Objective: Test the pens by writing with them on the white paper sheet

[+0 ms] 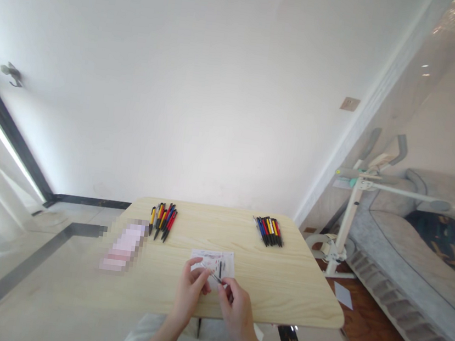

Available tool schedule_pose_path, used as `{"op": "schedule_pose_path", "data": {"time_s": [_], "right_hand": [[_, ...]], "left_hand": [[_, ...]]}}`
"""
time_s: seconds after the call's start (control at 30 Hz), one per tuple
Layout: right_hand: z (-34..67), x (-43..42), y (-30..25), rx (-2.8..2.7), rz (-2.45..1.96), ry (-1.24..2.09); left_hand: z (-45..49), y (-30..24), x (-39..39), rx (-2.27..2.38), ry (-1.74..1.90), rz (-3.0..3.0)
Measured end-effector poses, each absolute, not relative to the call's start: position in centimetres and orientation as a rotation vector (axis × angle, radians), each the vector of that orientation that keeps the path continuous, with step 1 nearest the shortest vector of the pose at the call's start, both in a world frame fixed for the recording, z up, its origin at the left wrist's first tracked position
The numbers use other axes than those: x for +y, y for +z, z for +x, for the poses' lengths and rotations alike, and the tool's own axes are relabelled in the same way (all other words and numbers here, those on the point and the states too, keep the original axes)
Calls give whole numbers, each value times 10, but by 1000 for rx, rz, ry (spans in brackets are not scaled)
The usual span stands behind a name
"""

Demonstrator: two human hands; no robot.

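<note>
Both my hands meet over a small white sheet (216, 260) with marks and small parts on it, near the front of a light wooden table (279, 287). My left hand (191, 288) and my right hand (236, 304) are closed in pinches on the two ends of a thin pen piece (214, 275) held between them. A bunch of several coloured pens (163, 220) lies at the back left of the table. A second bunch of pens (269, 231) lies at the back right.
A blurred pinkish patch (123, 247) lies at the table's left edge. An exercise bike (351, 208) and a grey sofa (418, 238) stand to the right. A white wall rises behind, and a window frame (8, 132) runs along the left.
</note>
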State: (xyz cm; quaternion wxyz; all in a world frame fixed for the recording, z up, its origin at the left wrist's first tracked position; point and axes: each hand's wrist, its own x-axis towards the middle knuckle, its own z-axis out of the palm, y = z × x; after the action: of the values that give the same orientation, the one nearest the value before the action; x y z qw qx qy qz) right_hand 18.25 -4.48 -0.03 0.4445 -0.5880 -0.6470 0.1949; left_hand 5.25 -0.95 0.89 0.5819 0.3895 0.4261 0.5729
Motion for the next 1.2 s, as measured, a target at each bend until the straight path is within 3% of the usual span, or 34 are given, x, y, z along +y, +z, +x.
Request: {"op": "schedule_pose_path", "data": {"time_s": [1.2], "right_hand": [[182, -45, 1, -1612, -1478, 564]], "left_hand": [[59, 17, -11, 994, 1369, 1118]]}}
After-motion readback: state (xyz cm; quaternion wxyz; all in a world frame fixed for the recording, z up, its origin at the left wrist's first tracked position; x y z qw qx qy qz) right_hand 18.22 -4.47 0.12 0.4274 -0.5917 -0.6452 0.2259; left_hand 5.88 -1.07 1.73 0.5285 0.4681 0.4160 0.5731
